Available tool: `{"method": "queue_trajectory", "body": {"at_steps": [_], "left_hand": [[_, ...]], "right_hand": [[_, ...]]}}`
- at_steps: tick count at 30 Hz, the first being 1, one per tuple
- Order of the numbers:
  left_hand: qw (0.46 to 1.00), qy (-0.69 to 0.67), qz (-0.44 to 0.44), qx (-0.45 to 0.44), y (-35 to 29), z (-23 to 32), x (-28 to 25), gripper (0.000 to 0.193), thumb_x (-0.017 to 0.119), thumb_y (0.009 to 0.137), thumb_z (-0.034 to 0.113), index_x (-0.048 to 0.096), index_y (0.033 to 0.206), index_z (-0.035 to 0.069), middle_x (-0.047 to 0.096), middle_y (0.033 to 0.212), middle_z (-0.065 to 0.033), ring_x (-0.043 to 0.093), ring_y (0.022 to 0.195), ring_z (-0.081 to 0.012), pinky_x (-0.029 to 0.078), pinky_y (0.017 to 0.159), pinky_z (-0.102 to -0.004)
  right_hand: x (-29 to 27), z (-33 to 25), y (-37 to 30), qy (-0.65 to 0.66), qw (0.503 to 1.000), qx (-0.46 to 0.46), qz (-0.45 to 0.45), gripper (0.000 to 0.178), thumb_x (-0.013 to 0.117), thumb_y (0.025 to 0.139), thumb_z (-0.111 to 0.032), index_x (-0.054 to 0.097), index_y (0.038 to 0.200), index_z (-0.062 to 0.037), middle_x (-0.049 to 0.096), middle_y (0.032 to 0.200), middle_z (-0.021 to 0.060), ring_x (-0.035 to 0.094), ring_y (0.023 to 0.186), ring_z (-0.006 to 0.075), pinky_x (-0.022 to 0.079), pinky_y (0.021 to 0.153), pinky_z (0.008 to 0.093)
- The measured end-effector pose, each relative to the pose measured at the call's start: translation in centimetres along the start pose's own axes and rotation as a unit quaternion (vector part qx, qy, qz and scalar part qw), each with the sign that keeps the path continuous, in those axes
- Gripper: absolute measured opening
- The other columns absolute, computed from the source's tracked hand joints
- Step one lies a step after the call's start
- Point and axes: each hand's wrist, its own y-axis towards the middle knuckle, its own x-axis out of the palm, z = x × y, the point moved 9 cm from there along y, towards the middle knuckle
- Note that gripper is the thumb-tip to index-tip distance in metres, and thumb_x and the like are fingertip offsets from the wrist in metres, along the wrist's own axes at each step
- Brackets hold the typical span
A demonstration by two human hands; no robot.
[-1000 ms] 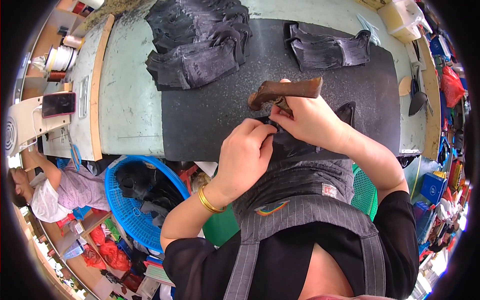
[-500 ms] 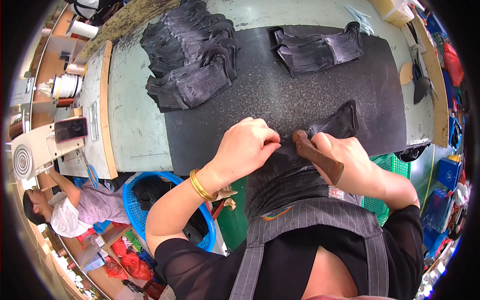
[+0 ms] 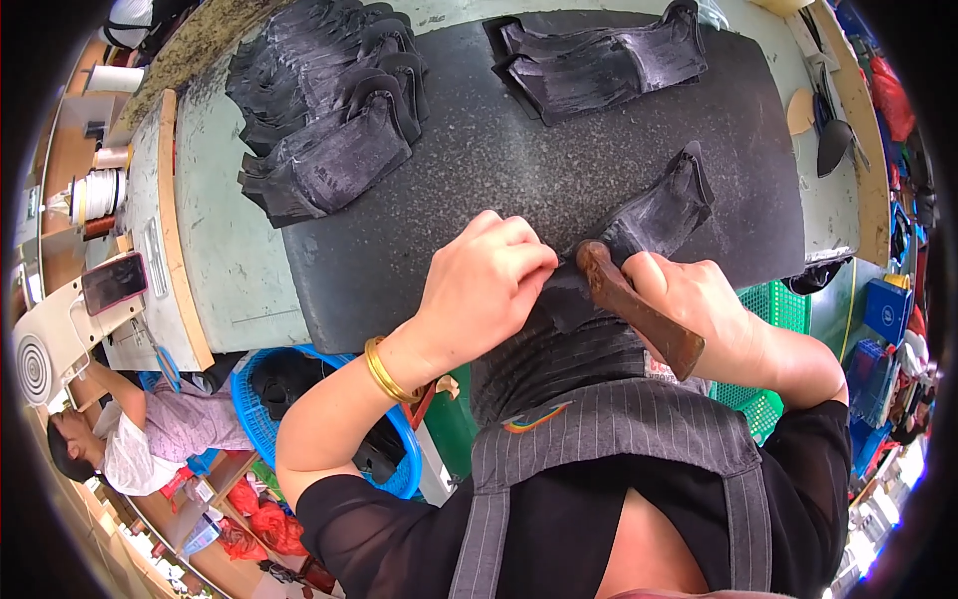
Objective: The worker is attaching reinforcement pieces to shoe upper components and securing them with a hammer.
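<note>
A black leather-like piece (image 3: 661,212) with pale smears and a curled far end lies at the near edge of a dark speckled board (image 3: 449,205). My left hand (image 3: 486,280) is closed in a pinch at the piece's near left end; the fingers hide what they grip there. In my right hand (image 3: 699,307) is a hammer, its rusty brown head (image 3: 644,309) lying slantwise over the piece's near end. The fist covers the handle. Farther off are a heap of similar black pieces (image 3: 334,150) at left and a smaller group (image 3: 609,72) at right.
A blue basket (image 3: 249,409) with black items stands below the table's left side, a green crate (image 3: 773,309) at the right. Thread spools (image 3: 95,195) and a phone (image 3: 115,284) are at left. Another person (image 3: 170,429) sits at lower left. Tools (image 3: 836,145) lie far right.
The whole view has shifted, so the table and heaps sit farther left and higher. Both hands stay at the piece's near end; the hammer head remains over it.
</note>
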Motion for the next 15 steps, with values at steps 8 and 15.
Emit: {"method": "queue_trajectory", "body": {"at_steps": [8, 15], "left_hand": [[0.996, 0.071, 0.034, 0.047, -0.6, 1.2, -0.2, 0.016, 0.08, 0.074, 0.014, 0.074, 0.088, 0.011, 0.064, 0.087, -0.0003, 0.06, 0.085, -0.0223, 0.053, 0.07, -0.0335], [0.995, 0.055, 0.058, 0.06, -1.3, 1.1, -0.2, 0.016, 0.08, 0.074, 0.011, 0.072, 0.088, 0.009, 0.062, 0.094, -0.0031, 0.06, 0.088, -0.0238, 0.053, 0.072, -0.0345]], "right_hand": [[-3.4, 1.3, 1.8, 0.141, 0.986, 0.049, 0.081, 0.027, 0.063, 0.087, -0.01, 0.058, 0.113, -0.0061, 0.054, 0.088, 0.0123, 0.064, 0.068, 0.0327, 0.051, 0.052, 0.0415], [-3.7, -0.4, 3.0, 0.049, 0.999, 0.008, -0.009, 0.027, 0.061, 0.086, -0.011, 0.058, 0.112, -0.007, 0.05, 0.084, 0.0114, 0.064, 0.064, 0.0272, 0.049, 0.046, 0.04]]}}
